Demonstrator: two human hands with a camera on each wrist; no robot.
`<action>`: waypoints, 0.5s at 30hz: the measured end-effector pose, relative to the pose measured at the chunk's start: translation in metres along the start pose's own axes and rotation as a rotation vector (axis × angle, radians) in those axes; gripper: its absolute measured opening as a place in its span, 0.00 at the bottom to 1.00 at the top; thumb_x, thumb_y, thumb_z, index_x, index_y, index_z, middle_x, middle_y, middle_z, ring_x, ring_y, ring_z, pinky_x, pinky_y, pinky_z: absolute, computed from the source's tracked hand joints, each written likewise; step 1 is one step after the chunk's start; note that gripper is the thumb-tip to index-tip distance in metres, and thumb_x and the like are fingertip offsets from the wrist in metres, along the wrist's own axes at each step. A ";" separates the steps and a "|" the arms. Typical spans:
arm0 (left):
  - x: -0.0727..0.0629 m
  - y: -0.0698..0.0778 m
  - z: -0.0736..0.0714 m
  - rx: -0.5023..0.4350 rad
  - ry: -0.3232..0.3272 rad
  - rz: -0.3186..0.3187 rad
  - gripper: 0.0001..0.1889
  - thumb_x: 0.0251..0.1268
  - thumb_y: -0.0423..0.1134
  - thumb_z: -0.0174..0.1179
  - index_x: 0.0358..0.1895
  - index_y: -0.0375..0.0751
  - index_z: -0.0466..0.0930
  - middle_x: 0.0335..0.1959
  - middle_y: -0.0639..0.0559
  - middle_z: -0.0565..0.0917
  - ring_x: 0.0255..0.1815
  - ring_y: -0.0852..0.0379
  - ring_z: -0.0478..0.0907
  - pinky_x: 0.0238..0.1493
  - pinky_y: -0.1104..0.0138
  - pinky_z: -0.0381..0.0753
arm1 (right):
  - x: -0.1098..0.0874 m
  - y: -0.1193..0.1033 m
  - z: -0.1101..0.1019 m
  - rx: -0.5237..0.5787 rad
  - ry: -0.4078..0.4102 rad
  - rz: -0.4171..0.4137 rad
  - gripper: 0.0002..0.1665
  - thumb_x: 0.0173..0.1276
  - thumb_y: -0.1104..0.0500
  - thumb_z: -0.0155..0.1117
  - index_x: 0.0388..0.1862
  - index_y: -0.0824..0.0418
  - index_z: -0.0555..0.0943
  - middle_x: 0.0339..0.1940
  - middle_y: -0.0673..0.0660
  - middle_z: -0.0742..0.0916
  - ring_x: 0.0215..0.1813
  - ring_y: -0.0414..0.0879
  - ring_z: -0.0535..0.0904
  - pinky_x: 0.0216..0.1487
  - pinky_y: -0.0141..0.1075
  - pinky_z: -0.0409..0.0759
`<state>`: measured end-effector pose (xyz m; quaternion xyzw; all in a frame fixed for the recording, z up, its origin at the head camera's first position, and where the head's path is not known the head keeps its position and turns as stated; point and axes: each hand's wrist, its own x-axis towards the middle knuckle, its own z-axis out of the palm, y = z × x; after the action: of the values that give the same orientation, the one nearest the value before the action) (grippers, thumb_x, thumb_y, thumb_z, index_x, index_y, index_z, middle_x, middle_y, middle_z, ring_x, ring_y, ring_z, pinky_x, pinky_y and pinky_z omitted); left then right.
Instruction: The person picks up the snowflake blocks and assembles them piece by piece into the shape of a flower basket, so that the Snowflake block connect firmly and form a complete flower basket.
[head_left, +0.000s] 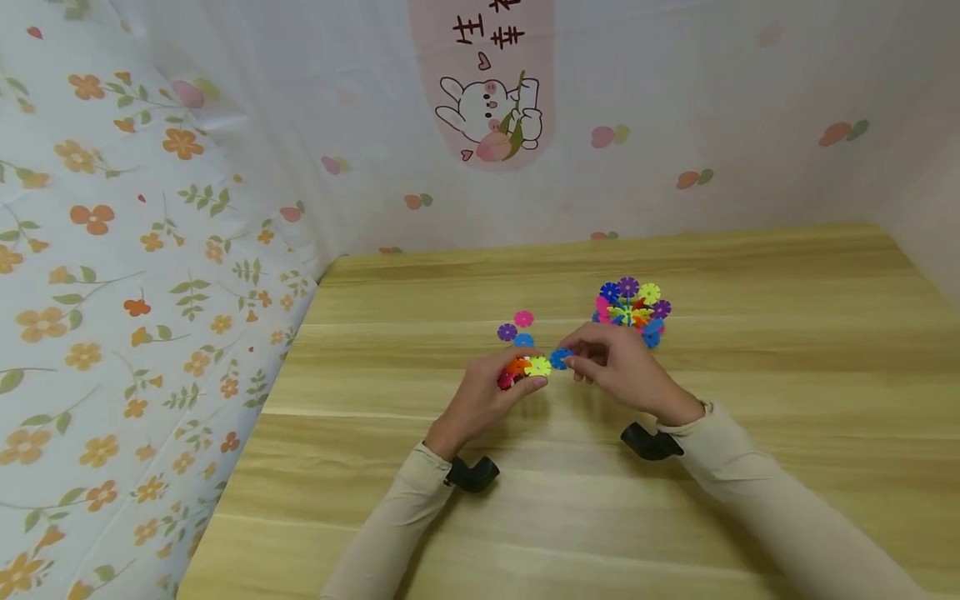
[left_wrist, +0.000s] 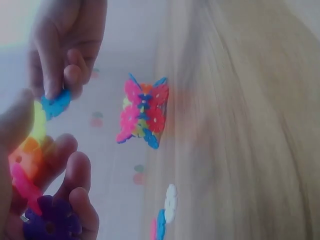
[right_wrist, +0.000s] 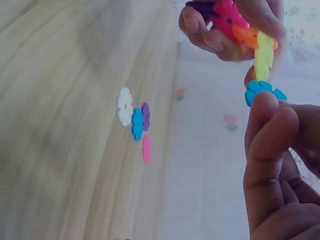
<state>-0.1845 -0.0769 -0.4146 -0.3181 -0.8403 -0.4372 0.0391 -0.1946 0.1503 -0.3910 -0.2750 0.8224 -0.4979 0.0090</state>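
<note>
My left hand (head_left: 483,393) holds a short chain of slotted plastic snowflake discs. In the left wrist view it runs from a purple disc (left_wrist: 52,222) through a pink disc (left_wrist: 25,186) and an orange disc (left_wrist: 31,156) to a yellow disc (left_wrist: 39,122). Between thumb and fingers, my right hand (head_left: 628,367) pinches a blue disc (head_left: 559,358). In the right wrist view, this blue disc (right_wrist: 260,90) meets the yellow disc's (right_wrist: 263,57) free edge; whether their slots interlock I cannot tell. Fingers hide parts of the chain.
Behind my right hand stands a multicoloured cluster of joined discs (head_left: 628,313) on the wooden table (head_left: 750,367). Loose pink (head_left: 524,318), purple (head_left: 507,332), blue (head_left: 523,341) and white (right_wrist: 125,107) discs lie beyond my left hand. A printed cloth (head_left: 645,100) hangs behind the table.
</note>
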 end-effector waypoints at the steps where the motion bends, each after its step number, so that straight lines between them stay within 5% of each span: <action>1: 0.000 0.000 0.000 0.001 0.006 0.009 0.19 0.63 0.47 0.59 0.52 0.40 0.77 0.40 0.55 0.82 0.36 0.65 0.75 0.37 0.73 0.77 | -0.002 -0.002 0.000 -0.010 0.013 -0.013 0.07 0.64 0.67 0.62 0.41 0.61 0.82 0.24 0.49 0.80 0.24 0.46 0.78 0.27 0.35 0.79; 15: -0.003 0.002 0.001 0.006 0.046 0.061 0.17 0.62 0.42 0.61 0.52 0.38 0.77 0.26 0.56 0.76 0.22 0.65 0.65 0.20 0.75 0.66 | -0.015 -0.011 0.017 0.050 0.157 -0.088 0.09 0.58 0.71 0.66 0.37 0.62 0.82 0.27 0.52 0.81 0.23 0.40 0.78 0.22 0.34 0.79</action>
<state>-0.1812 -0.0769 -0.4145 -0.3333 -0.8304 -0.4405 0.0724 -0.1726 0.1392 -0.3944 -0.2709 0.7949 -0.5384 -0.0706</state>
